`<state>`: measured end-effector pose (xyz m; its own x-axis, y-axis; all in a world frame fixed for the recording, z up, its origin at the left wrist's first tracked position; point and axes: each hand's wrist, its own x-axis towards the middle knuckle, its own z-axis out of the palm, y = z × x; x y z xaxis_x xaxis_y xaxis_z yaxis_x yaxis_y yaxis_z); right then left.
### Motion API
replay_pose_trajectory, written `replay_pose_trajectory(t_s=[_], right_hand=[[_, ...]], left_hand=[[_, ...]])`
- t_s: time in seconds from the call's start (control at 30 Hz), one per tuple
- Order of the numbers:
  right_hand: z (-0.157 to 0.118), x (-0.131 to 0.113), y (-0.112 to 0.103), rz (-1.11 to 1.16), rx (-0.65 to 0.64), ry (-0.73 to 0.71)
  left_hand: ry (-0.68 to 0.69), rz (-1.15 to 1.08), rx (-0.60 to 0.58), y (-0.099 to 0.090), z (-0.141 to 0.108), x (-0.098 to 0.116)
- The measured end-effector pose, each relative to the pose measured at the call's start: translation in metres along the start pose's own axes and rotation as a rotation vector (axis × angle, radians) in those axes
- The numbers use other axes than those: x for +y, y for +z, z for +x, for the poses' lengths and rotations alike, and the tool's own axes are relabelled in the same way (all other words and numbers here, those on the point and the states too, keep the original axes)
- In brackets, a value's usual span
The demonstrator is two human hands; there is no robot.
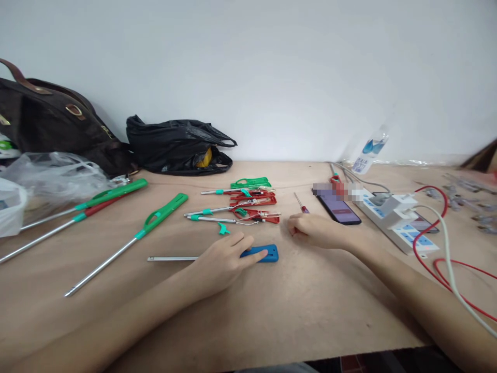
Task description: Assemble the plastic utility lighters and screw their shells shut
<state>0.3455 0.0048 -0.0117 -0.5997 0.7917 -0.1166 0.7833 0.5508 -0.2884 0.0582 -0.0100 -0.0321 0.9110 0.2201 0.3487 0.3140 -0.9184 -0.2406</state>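
Note:
My left hand (223, 261) lies over a blue long-necked gas lighter (272, 253), its fingers bent across the handle and the index finger stretched along it. The lighter's metal tube (171, 258) points left on the table. In my right hand (310, 230) the fingers are closed around a small screwdriver (305, 210), its thin shaft pointing up and away. Beyond my left hand lie several opened lighters (256, 215) with red half-shells and bared inner parts. A loose teal trigger (223, 228) is near them, and a green half-shell (252, 183) lies behind.
Several whole lighters, one green (163, 212), lie at left. Behind them are a plastic bag (58, 176), a dark bag (50, 119) and a black bag (171, 145). At right are a phone (337, 207), a power strip (404, 235), cables (417, 248) and a bottle (370, 150).

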Motion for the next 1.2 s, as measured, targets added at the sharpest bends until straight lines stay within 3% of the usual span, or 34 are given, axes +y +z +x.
replay_pose_trajectory(t_s=[0.13, 0.3, 0.4, 0.53, 1.2], right_hand=[[-0.001, -0.01, -0.001, 0.091, 0.078, 0.019], [0.002, -0.031, 0.003, 0.638, 0.114, -0.01], [0.007, -0.037, 0.013, 0.828, 0.139, -0.033], [0.013, -0.04, 0.021, 0.822, 0.172, -0.062], [0.011, -0.045, 0.019, 0.692, 0.162, -0.08]], left_hand=[[-0.051, -0.06, -0.019, -0.002, 0.001, 0.001], [-0.069, -0.107, -0.031, -0.008, 0.001, 0.001], [-0.081, -0.125, -0.036, -0.009, 0.0, 0.001], [-0.08, -0.14, -0.035, -0.008, 0.0, 0.0], [-0.081, -0.137, -0.039, -0.008, -0.001, 0.0]])
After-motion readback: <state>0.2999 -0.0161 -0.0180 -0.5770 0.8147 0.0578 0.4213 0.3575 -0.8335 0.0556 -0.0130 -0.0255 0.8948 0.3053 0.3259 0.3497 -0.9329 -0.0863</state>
